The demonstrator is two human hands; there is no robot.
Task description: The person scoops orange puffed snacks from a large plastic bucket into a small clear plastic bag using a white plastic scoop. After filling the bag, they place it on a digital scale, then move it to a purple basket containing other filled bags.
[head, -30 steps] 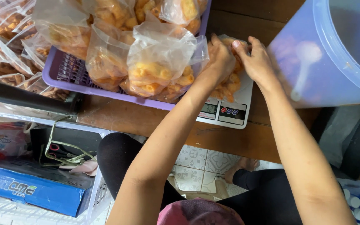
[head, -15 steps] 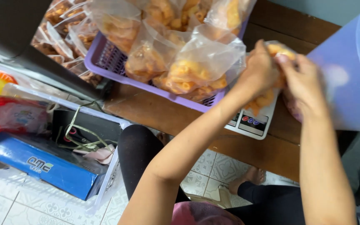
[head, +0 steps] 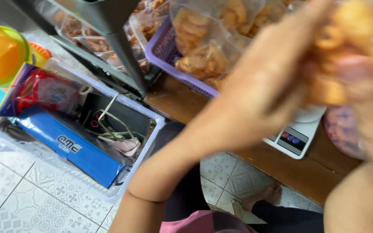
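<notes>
1. One clear floor bin (head: pixel 150 166) stands beside the table and holds a blue box (head: pixel 72 151), a red packet (head: pixel 44 92) and loose cords.
2. One purple basket (head: pixel 165 51) on the table carries several sealed snack bags; the exact number cannot be told.
3. One white scale (head: pixel 298 131) sits below the hands.
4. Left hand (head: pixel 266 80) and right hand (head: pixel 370 92), both blurred, close together on one bag of fried snacks (head: pixel 350 47), raised above the scale.

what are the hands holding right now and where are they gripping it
Both hands, left hand and right hand, hold a clear bag of orange snacks above the scale. Motion blur hides exactly where they grip it.
</notes>
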